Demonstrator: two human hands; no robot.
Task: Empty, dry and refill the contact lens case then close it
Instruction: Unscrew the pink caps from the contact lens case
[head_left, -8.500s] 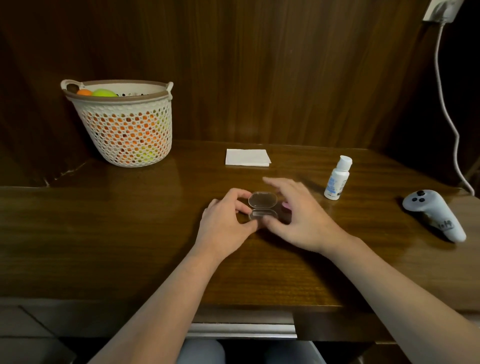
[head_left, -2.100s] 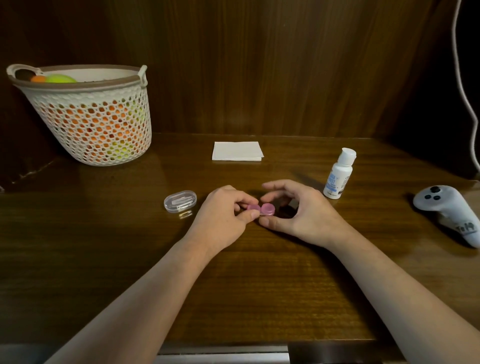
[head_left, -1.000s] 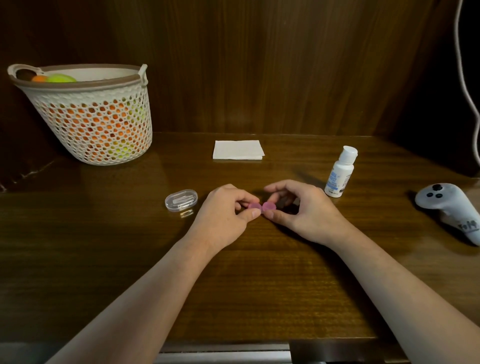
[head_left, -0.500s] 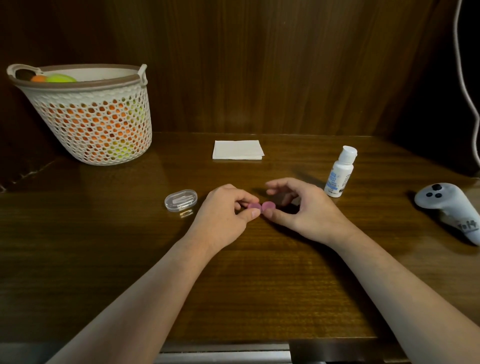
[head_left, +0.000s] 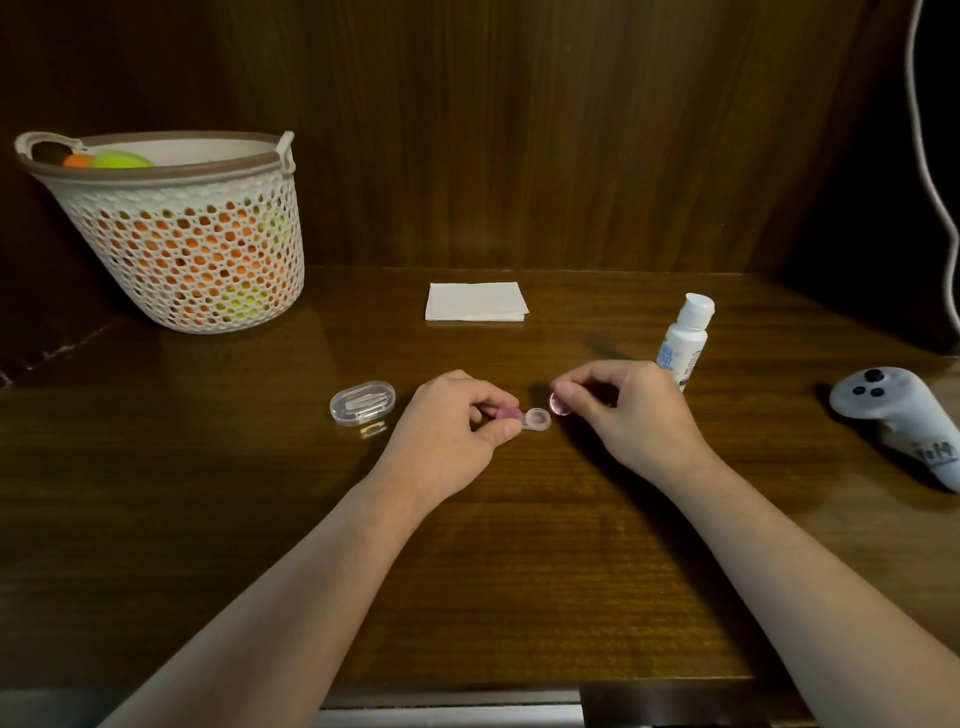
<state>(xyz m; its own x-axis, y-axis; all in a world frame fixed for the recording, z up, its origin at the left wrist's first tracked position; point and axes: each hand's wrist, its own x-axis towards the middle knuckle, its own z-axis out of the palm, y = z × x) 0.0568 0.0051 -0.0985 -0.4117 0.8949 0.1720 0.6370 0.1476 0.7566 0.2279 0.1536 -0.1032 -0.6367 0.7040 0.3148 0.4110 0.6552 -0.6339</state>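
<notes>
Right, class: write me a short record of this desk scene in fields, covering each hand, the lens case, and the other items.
left hand: pinching the lens case's capped end
right hand: pinch grip on the removed pink cap, held clear of the case
lens case: on the desk; left well capped, right well open
solution bottle: upright, closed, behind the right hand
tissue: folded, at the back of the desk
clear oval box: shut, left of the left hand
basket: back left, balls inside
controller: far right

Left hand (head_left: 449, 423) pinching lens case (head_left: 524, 417), right hand (head_left: 631, 410) holding cap (head_left: 555, 402) — well uncovered
</notes>
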